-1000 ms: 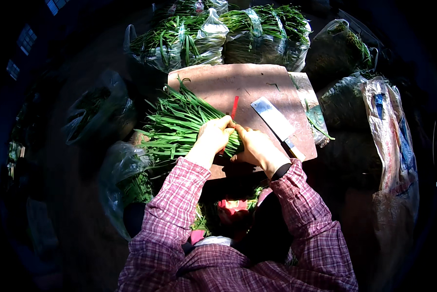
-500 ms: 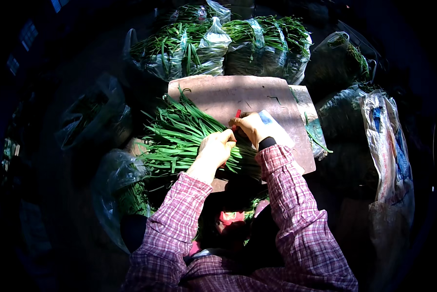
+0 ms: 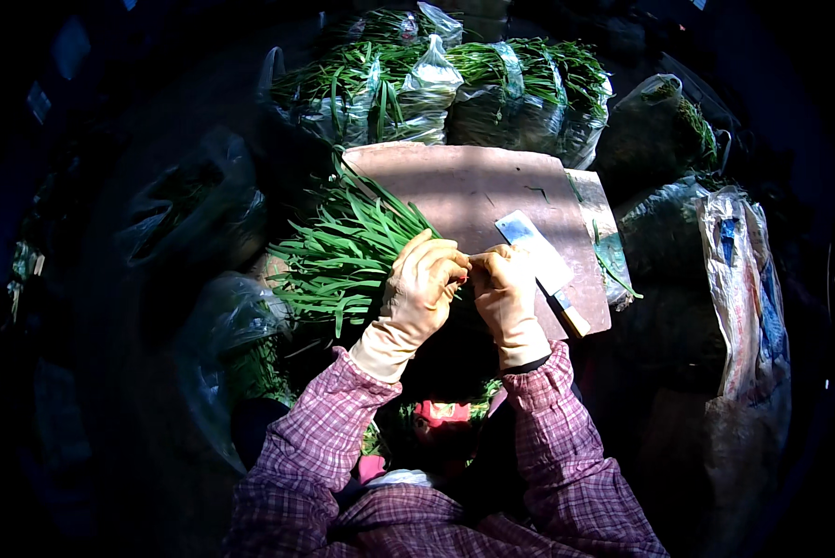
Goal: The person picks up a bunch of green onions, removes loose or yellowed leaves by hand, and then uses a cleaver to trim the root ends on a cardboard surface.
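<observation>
A bunch of garlic chives [image 3: 347, 246] lies with its green leaves fanned to the left, over the left part of a reddish board [image 3: 436, 172]. My left hand [image 3: 420, 279], in a pale glove, rests against the bunch, thumb and fingers pinched together. Right beside it, my gloved right hand [image 3: 506, 288] is closed in a pinch, its fingertips nearly meeting the left ones. Between them a bit of red tie [image 3: 463, 277] shows; most of it is hidden by the fingers. A cleaver [image 3: 534, 249] lies flat on the board to the right of my right hand.
Large plastic-wrapped bundles of greens [image 3: 529, 88] stand behind the board. Dark bags of greens flank it, including a clear bag [image 3: 236, 312] at left. A white woven sack [image 3: 729, 279] hangs at the right. A leaf strip [image 3: 613, 270] trails off the board's right edge.
Both hands have drawn slightly nearer to me, and the right hand has moved off the cleaver, uncovering its blade and handle. The red strip that stuck up by the right hand is now mostly hidden.
</observation>
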The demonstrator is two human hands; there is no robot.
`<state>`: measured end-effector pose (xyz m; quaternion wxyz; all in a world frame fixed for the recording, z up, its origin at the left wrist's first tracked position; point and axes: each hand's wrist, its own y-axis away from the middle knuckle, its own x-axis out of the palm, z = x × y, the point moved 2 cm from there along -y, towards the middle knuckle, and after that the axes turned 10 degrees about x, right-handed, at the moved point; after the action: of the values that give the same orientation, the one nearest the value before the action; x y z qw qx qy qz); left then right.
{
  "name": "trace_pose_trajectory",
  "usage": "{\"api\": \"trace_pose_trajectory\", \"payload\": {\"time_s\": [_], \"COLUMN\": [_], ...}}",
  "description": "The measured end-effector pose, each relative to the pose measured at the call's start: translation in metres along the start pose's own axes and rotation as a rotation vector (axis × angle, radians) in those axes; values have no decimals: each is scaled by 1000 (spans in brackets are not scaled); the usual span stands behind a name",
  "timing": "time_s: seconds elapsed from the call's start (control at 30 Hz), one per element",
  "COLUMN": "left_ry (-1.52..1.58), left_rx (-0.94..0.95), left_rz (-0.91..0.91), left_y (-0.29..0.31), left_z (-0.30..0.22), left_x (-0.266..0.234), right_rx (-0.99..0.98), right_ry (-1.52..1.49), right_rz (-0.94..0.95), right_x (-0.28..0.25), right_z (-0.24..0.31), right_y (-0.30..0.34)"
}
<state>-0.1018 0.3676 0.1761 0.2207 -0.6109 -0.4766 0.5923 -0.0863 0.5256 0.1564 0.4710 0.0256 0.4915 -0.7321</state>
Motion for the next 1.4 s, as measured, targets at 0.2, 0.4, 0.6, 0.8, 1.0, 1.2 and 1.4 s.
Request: {"api": "trace_pose_trajectory", "payload": {"time_s": [0.2, 0.4, 0.6, 0.8, 1.0, 1.2, 1.4], "left_ry": [315, 380, 310, 338, 482, 406, 369], "left_rx": [-507, -911, -504, -909, -994, -905, -879], "left_rz": [57, 169, 243, 371, 549, 666, 659], "left_y": [12, 13, -4, -6, 3, 1, 3], "left_z": [21, 38, 31, 45, 78, 81, 84], "left_x": [26, 43, 38, 44, 56, 53, 61], "right_rx": [18, 2, 60, 3, -121, 253, 695], "right_ry": [-121, -41, -107, -90, -20, -49, 17], "right_rz": [15, 51, 10, 30, 137, 289, 527], "right_x": [4, 12, 7, 9, 25, 5, 12], "right_z": [-8, -13, -29, -17, 4, 3, -33], "right_y": [1, 2, 7, 5, 6, -4, -12]}}
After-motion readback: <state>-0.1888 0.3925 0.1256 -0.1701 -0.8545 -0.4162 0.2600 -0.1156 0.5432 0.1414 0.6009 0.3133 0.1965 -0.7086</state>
